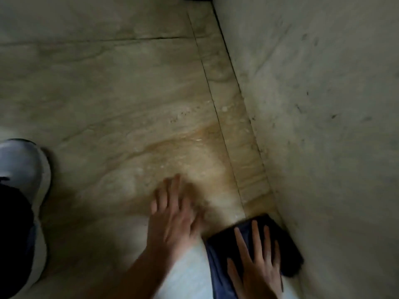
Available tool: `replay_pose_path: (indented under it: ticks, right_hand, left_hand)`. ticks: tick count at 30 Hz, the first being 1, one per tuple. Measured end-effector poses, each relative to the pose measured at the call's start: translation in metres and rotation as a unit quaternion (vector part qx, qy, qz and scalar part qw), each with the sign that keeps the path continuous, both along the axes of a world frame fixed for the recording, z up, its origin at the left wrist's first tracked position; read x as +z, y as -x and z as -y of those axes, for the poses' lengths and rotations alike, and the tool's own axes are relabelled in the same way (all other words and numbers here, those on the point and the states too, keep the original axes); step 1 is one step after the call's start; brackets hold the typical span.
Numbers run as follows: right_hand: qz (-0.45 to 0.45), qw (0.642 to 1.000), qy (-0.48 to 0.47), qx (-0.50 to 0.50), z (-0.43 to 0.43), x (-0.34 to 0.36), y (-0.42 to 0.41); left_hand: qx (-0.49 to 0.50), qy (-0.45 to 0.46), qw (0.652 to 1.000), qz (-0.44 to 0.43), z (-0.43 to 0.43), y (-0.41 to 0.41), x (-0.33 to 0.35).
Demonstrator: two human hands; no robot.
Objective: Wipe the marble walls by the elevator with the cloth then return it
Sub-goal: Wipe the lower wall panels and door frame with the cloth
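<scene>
The right hand [258, 262] lies nearest, fingers spread and pressed flat on the dark cloth [248, 238], pinching nothing. The cloth sits at the foot of the marble wall [323, 104], where it meets the floor [108, 93], its long side running along that seam. The left hand [172, 214], blurred, fingers splayed and empty, hovers just beside it. The wall rises to the cloth's right, so the right hand is better placed to sweep up it.

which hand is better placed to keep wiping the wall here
Right. The right hand lies flat with spread fingers on the dark blue cloth, beside the pale marble wall. The left hand is bare, open, blurred, and farther from the wall.
</scene>
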State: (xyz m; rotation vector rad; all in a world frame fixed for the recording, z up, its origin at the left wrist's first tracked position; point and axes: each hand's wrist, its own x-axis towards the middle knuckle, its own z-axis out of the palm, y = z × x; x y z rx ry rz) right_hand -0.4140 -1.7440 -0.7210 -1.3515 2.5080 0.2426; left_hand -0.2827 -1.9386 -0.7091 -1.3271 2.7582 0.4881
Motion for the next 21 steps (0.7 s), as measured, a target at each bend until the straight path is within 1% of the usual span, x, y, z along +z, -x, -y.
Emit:
replay_pose_path:
  ticks: [1, 2, 4, 7, 9, 11, 12, 13, 15, 18, 19, 21]
  right_hand:
    - [0.008, 1.0, 0.004, -0.009, 0.021, 0.001, 0.008]
    - [-0.007, 1.0, 0.014, -0.001, 0.042, 0.0, 0.015]
    - [-0.008, 0.999, 0.042, 0.009, 0.098, -0.007, 0.036]
    - [-0.006, 0.994, 0.087, 0.069, 0.218, -0.016, 0.089]
    - [0.03, 0.994, 0.077, 0.073, 0.288, -0.015, 0.125]
    - [0.047, 0.997, 0.053, 0.033, 0.314, -0.012, 0.135]
    - [0.038, 0.997, 0.062, 0.021, 0.309, -0.012, 0.126]
    - [0.011, 0.997, 0.077, 0.011, 0.295, -0.013, 0.111]
    - [-0.012, 0.997, 0.081, -0.006, 0.236, -0.01, 0.072]
    - [0.031, 0.999, 0.018, -0.038, 0.118, 0.001, 0.01]
    - [0.024, 0.999, -0.001, -0.037, 0.089, 0.002, -0.006]
    - [0.019, 0.997, -0.075, -0.03, 0.062, -0.001, -0.02]
  left_hand:
    - [0.012, 0.002, 1.0, 0.005, 0.025, 0.013, -0.002]
    - [0.019, 0.002, 1.0, 0.022, 0.042, 0.02, -0.004]
    - [0.02, 0.006, 0.999, 0.05, 0.064, 0.026, -0.012]
    - [0.022, 0.035, 0.997, 0.064, 0.075, 0.027, -0.018]
    - [0.024, 0.054, 0.996, 0.072, 0.073, 0.024, -0.024]
    - [0.016, 0.048, 0.996, 0.077, 0.074, 0.024, -0.023]
    - [0.011, 0.039, 0.996, 0.079, 0.074, 0.023, -0.024]
    - [0.008, 0.03, 0.996, 0.079, 0.074, 0.021, -0.025]
    - [-0.005, 0.014, 0.997, 0.075, 0.077, 0.022, -0.022]
    - [-0.013, -0.024, 0.996, 0.084, 0.083, 0.023, -0.018]
    - [-0.011, -0.031, 0.996, 0.089, 0.083, 0.021, -0.017]
    - [-0.025, -0.023, 0.995, 0.098, 0.078, 0.021, -0.017]
